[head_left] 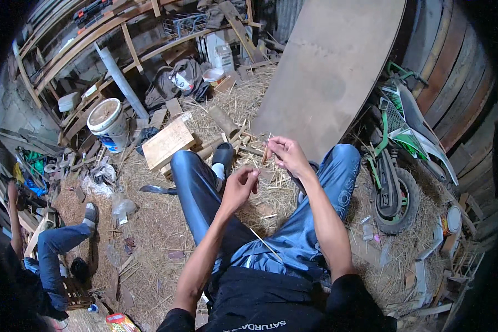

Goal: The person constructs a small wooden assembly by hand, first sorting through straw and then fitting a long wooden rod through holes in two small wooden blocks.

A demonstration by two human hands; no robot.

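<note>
The fingers of the right hand [286,154] are pinched narrowly on a slim, tan-brown strip [264,154], which slants down from them toward the left hand [240,185]. The left thumb and fingertips are drawn together by the strip's lower end; I cannot tell whether they grip it. The strip looks straight and narrow, too small to show its grain, and is held up in the air between the spread knees. The left hand sits lower and nearer the body, fingers curled inward; the right is farther out, its wrist bent. Both bare forearms slope inward from short black sleeves.

Pale lettering crosses the front of the black shirt [254,301], and more runs along the right leg of the shiny blue trousers [346,166]. A thin, pale stick [265,245] lies slanting across the lap.

Past the left knee, a wooden block [169,144] rests on the straw-strewn floor [160,243]. Toward the floor's far left edge stands a white bucket [108,123] with a blue label. A green-and-white motorbike [398,149] stands along the right edge; near the left edge, another person [58,254] sits, knee bent.
</note>
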